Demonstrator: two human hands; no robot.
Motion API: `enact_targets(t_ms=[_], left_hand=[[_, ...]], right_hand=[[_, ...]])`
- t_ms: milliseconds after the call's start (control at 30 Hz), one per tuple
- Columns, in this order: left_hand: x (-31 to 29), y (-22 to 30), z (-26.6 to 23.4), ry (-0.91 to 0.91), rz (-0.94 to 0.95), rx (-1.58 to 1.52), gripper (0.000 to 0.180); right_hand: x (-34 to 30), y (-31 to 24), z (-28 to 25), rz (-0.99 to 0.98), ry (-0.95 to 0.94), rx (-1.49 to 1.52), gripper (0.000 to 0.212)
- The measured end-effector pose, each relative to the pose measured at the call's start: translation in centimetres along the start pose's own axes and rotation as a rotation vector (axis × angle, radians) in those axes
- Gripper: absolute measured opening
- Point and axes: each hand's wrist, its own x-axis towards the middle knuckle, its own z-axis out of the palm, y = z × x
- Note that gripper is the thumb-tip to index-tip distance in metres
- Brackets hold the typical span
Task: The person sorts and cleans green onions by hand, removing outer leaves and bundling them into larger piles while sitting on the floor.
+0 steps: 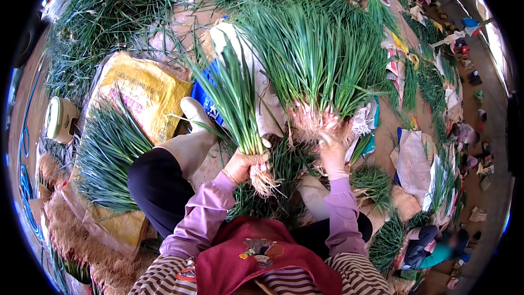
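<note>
My left hand [245,166], in a pale glove, is closed round a bunch of green onions [248,125]. Their leaves point up and away, and pale bulbs with stringy roots hang below the fist. A big heap of green onions [322,65] lies ahead, its roots turned toward me. At the near edge of that heap, my gloved right hand [332,155] has its fingers pressed together among the roots; any stalk between them is hard to make out. Loose green leaves [273,172] lie below and between my hands.
A yellow sack [144,84] lies at left with another pile of green onions [109,153] partly over it. Beyond it stands a pale bucket [61,120]. Rooty bundles [82,229] fill the lower left. Other people sit at the top and the lower right [431,248].
</note>
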Motion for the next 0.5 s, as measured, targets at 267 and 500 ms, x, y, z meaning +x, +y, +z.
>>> enact_targets(t_ms=[267, 500], left_hand=[[-1.1, 0.2, 0.2, 0.108, 0.058, 0.089, 0.019], [-1.7, -1.3, -0.4, 0.143, 0.021, 0.023, 0.02]], right_hand=[[5.6, -0.4, 0.7, -0.16, 0.245, -0.164, 0.014], [11.6, 1.5, 4.5, -0.01, -0.081, -0.937, 0.03]])
